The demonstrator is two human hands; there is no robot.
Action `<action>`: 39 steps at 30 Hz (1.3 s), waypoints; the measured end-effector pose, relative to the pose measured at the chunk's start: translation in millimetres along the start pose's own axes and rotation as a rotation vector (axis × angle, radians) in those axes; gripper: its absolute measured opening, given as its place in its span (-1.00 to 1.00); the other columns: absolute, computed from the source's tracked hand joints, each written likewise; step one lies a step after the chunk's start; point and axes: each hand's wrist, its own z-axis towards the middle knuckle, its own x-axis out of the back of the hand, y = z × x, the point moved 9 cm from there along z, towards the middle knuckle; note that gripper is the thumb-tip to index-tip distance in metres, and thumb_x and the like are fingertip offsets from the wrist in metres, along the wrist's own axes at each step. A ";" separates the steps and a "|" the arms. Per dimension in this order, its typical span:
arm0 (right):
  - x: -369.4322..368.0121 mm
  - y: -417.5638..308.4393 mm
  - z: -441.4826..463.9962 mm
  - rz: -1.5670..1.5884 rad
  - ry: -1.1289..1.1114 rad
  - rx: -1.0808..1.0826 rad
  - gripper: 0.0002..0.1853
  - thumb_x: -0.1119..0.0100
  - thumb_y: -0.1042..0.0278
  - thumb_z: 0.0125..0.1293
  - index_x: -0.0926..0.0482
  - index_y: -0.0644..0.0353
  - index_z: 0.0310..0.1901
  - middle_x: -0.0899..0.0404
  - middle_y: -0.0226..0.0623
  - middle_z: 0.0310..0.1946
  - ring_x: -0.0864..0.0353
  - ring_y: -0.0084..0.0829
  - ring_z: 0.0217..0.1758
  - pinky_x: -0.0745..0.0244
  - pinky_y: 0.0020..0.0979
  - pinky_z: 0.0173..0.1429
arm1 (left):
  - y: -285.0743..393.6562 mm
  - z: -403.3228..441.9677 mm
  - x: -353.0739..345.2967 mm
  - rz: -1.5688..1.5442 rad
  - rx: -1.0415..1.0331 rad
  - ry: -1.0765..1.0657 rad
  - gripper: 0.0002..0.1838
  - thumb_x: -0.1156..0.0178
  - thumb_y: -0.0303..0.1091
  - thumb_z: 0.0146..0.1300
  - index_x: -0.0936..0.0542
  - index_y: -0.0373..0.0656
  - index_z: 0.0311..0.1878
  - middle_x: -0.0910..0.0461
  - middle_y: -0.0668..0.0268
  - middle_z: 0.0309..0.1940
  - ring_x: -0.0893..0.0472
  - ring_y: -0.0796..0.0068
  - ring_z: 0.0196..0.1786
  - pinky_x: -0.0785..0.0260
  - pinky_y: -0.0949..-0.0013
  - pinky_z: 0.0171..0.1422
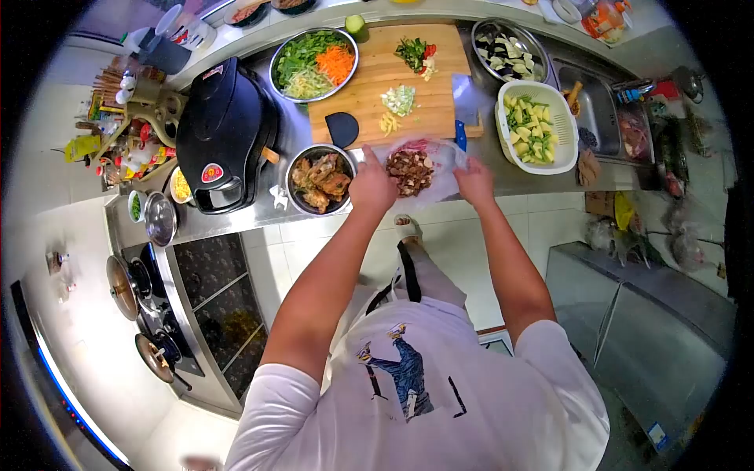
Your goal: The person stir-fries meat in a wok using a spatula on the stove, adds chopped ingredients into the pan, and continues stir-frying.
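Note:
A clear plastic bag (pixel 444 182) holding dark chopped meat (pixel 410 173) is stretched between my hands at the counter's front edge. My left hand (pixel 373 185) grips its left side, with the index finger pointing up along it. On the bag's right edge, my right hand (pixel 474 182) has its fingers closed. Just behind lies a wooden cutting board (pixel 377 59) with chopped scallion (pixel 399 99), yellowish pieces (pixel 389 123) and a pile of chopped peppers (pixel 411 55). A blue-handled knife (pixel 460 135) rests near the board's right edge. Left of my left hand stands a bowl of browned meat pieces (pixel 320 180).
A bowl of shredded vegetables (pixel 314 67) sits behind left, beside a black electric griddle (pixel 224 137). To the right are a white basket of cut vegetables (pixel 536 129), a bowl of eggplant pieces (pixel 510 55) and the sink (pixel 585 94). A stove (pixel 161 314) stands at left.

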 end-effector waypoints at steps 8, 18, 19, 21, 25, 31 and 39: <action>67.9 -89.2 -56.8 0.715 -0.418 0.103 -0.48 -0.21 0.41 0.21 -0.37 0.13 0.23 -0.57 -0.37 -0.12 -0.46 -0.56 -0.31 -0.44 -0.51 -0.16 | 30.4 -12.9 15.3 -0.687 -0.193 -0.096 -0.76 -0.08 -0.28 0.29 -0.59 -0.28 -0.23 -0.58 0.33 -0.44 -0.52 0.55 -0.39 -0.36 0.43 -0.30; 14.2 -233.7 -131.7 0.589 -0.838 0.233 -0.69 -0.13 0.18 0.32 -0.54 0.14 0.02 -0.65 -0.40 -0.21 -0.64 -0.49 -0.24 -0.55 -0.41 -0.22 | -49.2 -124.2 154.6 -1.313 -0.289 0.124 -0.70 0.03 -0.47 0.34 -0.50 -0.19 0.11 -0.57 0.35 -0.16 -0.52 0.62 -0.27 -0.41 0.50 -0.09; 11.0 -253.1 -144.4 0.572 -0.855 0.259 -0.69 -0.13 0.18 0.32 -0.54 0.14 0.02 -0.65 -0.40 -0.21 -0.64 -0.49 -0.24 -0.55 -0.41 -0.22 | -81.6 -137.7 170.5 -1.210 -0.269 0.211 -0.60 -0.05 -0.53 0.27 -0.44 -0.18 0.19 -0.55 0.27 0.01 -0.55 0.54 -0.12 -0.41 0.44 0.02; 9.1 -302.9 -177.3 0.988 -0.992 0.166 -0.73 -0.12 0.22 0.34 -0.54 0.12 0.01 -0.64 -0.39 -0.17 -0.62 -0.55 -0.21 -0.53 -0.46 -0.20 | -126.4 -173.1 188.9 -0.574 -0.378 0.409 -0.35 -0.20 -0.53 0.13 -0.27 -0.17 0.34 -0.44 0.16 0.20 -0.51 0.37 0.10 -0.36 0.32 0.18; -46.2 -369.3 -250.4 1.005 -1.273 0.074 -0.73 -0.09 0.31 0.35 -0.52 0.26 -0.01 -0.63 -0.28 -0.15 -0.64 -0.42 -0.14 -0.56 -0.37 -0.05 | -165.6 -221.1 187.9 -0.542 -0.450 0.399 0.12 -0.51 -0.33 -0.18 -0.02 -0.31 0.42 -0.23 -0.04 0.33 -0.21 0.02 0.41 -0.04 0.18 0.47; -138.1 -446.0 -384.4 0.675 -1.474 0.100 -0.72 -0.13 0.33 0.30 -0.54 0.33 -0.05 -0.64 -0.25 -0.18 -0.66 -0.36 -0.13 -0.56 -0.30 0.02 | -273.5 -255.3 202.3 -0.953 -0.544 0.453 -0.31 -0.43 -0.36 -0.08 -0.41 -0.19 0.19 -0.48 0.21 0.08 -0.49 0.32 0.12 -0.31 0.31 0.25; -174.1 -548.1 -554.6 -0.192 -0.742 1.864 -0.62 -0.33 0.38 -0.02 -0.53 0.18 -0.10 -0.34 -0.08 0.19 -0.36 -0.09 0.19 -0.34 -0.25 0.21 | -451.3 -319.1 205.1 -1.141 -0.400 0.591 -0.67 -0.31 -0.45 -0.01 -0.59 -0.12 -0.10 -0.61 0.41 -0.19 -0.55 0.64 -0.16 -0.42 0.44 -0.06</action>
